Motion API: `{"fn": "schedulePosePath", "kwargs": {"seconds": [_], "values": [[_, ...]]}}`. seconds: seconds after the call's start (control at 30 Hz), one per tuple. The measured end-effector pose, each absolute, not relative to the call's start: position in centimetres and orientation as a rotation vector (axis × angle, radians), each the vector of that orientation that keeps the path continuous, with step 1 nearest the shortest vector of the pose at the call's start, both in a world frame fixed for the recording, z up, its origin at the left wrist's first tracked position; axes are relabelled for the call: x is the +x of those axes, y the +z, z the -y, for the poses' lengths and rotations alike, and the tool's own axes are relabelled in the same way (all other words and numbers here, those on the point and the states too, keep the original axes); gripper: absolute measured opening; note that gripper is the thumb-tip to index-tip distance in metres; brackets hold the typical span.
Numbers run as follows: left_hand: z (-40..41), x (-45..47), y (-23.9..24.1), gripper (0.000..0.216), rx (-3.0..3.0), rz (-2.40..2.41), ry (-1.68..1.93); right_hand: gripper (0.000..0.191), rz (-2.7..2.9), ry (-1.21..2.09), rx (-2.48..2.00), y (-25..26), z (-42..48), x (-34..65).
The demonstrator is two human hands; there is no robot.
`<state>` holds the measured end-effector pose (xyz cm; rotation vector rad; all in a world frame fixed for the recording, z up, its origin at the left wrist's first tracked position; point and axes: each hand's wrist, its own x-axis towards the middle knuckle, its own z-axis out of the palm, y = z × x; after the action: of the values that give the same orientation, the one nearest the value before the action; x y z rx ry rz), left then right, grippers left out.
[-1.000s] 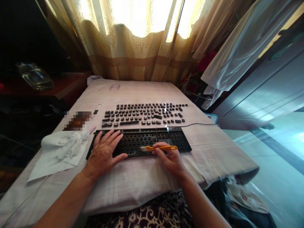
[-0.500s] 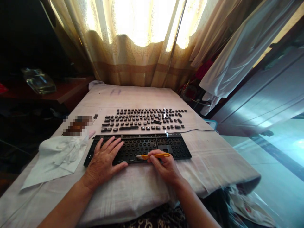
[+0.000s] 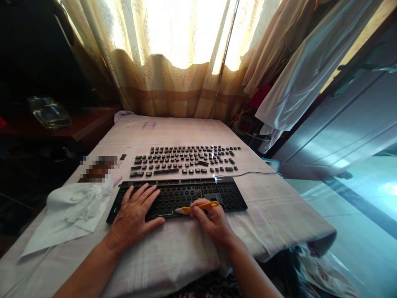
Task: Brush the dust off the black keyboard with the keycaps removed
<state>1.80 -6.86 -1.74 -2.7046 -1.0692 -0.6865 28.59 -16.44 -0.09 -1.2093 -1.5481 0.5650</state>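
Observation:
A black keyboard [image 3: 229,194] with its keycaps off lies near the front of the cloth-covered table. Across its left part my left hand [image 3: 135,213] rests flat, fingers spread. My right hand [image 3: 211,219] pinches a small orange-handled brush [image 3: 204,205], whose pale tip touches the keyboard's lower edge left of the fingers. Beyond the keyboard, loose black keycaps [image 3: 186,159] are laid out in several rows, with a long space bar [image 3: 166,171] among them.
A crumpled white cloth [image 3: 71,211] lies left of the keyboard, beside a blurred-out brown item [image 3: 101,167]. A cable [image 3: 251,172] runs off to the right. Glass ware [image 3: 49,112] stands on a dark red side table. Curtains [image 3: 173,91] hang behind.
The brush tip has shifted slightly left and down along the keyboard's lower edge in my right hand. My left hand stays in place on the keyboard. The view has tilted a little.

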Motion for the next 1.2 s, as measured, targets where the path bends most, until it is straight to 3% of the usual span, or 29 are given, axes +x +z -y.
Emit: {"fn": "schedulePosePath", "kwargs": {"seconds": [0.73, 1.2], "values": [[7.1, 2.1, -1.3, 0.071, -2.804, 1.151, -0.623, 0.016, 1.392, 0.586, -1.199, -0.1, 16.4, 29.0], [7.0, 2.1, -1.2, 0.07, -2.8, 1.125, -0.61, 0.02, 1.363, 0.375, -1.335, -0.3, 16.8, 29.7]]}}
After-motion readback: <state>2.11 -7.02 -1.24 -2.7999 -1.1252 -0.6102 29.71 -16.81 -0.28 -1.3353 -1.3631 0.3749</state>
